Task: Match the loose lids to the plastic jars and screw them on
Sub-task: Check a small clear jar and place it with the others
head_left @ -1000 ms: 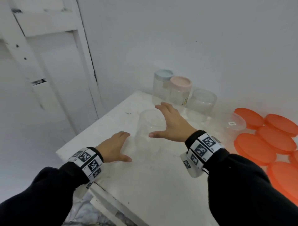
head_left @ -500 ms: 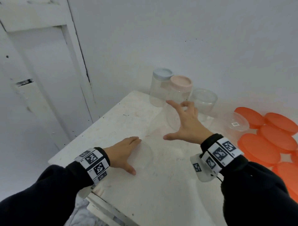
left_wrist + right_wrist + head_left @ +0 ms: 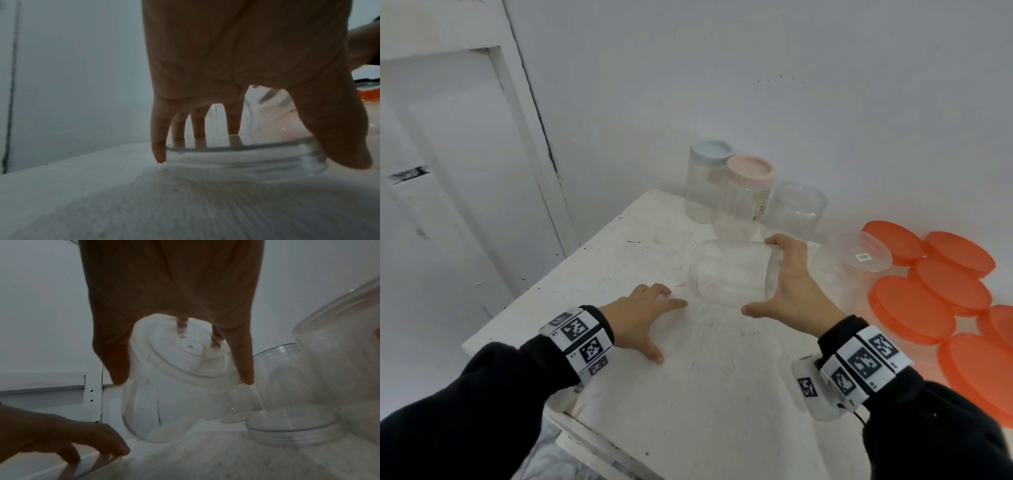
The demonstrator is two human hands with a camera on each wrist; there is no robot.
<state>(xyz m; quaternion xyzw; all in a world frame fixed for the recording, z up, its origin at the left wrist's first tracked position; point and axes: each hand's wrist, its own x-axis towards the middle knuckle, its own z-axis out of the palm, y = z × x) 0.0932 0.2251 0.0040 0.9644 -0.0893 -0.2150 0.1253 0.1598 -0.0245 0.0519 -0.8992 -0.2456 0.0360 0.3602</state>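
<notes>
Since the earlier pictures the right hand (image 3: 787,287) has taken hold of a clear jar (image 3: 729,270) and tipped it over, so that it now lies nearly on its side above the white table (image 3: 688,411), and the left hand (image 3: 640,318) has closed over a clear lid (image 3: 246,159) that lies flat on the table in front of it. In the right wrist view the thumb and fingers of the right hand are spread wide and curled round the bottom end of the jar; its open mouth points toward the left hand. In the left wrist view the left fingers (image 3: 158,146) stand apart, their tips down on and around the rim of the lid, with the thumb on the near side, so the hand grips it from above. At the back by the wall stand a jar with a blue lid (image 3: 709,181) and a jar with a pink lid (image 3: 746,195), both already closed, and beside them an open jar (image 3: 794,209). To the right lie a second clear lid (image 3: 859,253) and several orange lids (image 3: 914,308). I judge that the step in hand is the matching of this clear lid to the tilted jar. The next move calls for lifting the lid, bringing it square to the mouth, and turning it while the right hand holds the jar steady; a crooked start may jam the thread.
</notes>
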